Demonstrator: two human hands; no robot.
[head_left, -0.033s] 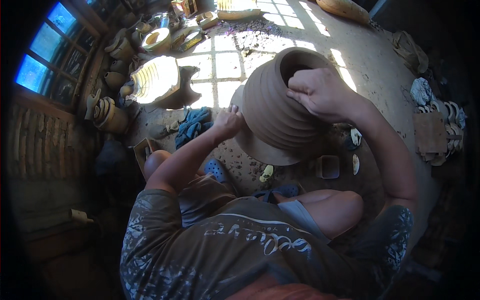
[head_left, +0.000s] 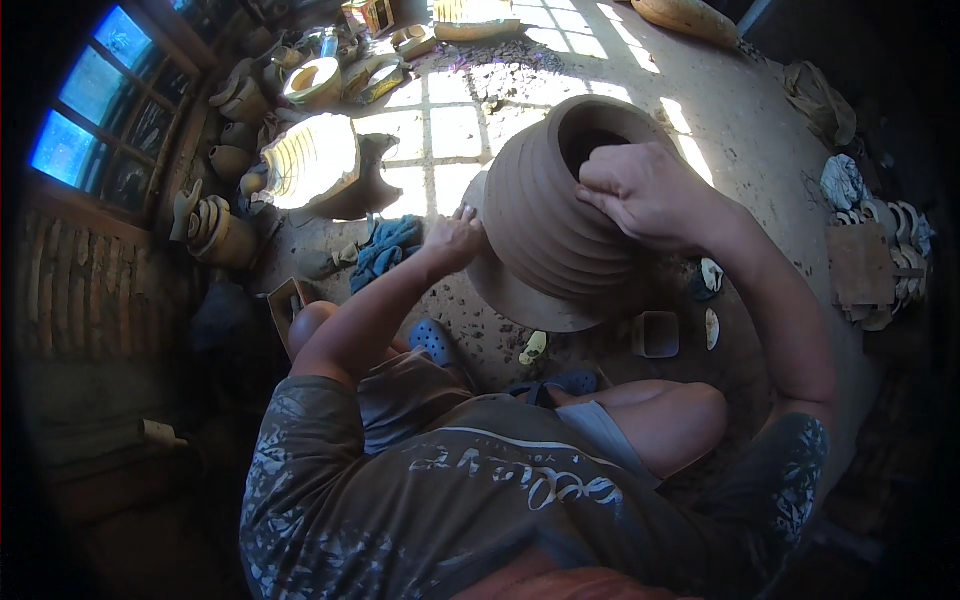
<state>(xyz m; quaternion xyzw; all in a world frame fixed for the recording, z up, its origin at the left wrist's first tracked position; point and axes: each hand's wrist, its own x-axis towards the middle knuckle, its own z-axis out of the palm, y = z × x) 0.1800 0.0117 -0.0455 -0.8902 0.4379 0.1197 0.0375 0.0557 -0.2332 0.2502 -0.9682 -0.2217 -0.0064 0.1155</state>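
A large brown clay pot (head_left: pixel 545 215) with ridged, coil-like bands stands in front of me on a round flat turntable (head_left: pixel 500 300). The pot's mouth is open and its inside is dark. My right hand (head_left: pixel 650 195) is closed over the near right part of the rim, thumb on the outer side; some of its fingers are hidden, so I cannot tell whether a small tool is in them. At the turntable's left edge, my left hand (head_left: pixel 455 242) grips with its fingers bent close to the disc.
Beside my left arm lie a blue cloth (head_left: pixel 388 250) and a sunlit ribbed pot (head_left: pixel 312 160). More pottery lines the window wall. A small square container (head_left: pixel 657 334) and a pale curved piece (head_left: pixel 711 328) sit right of the turntable. Dark clay crumbs (head_left: pixel 505 75) cover the floor beyond.
My right hand has shifted very slightly to the right along the rim. The left hand's fingers have moved a little at the turntable's edge. The rest looks the same.
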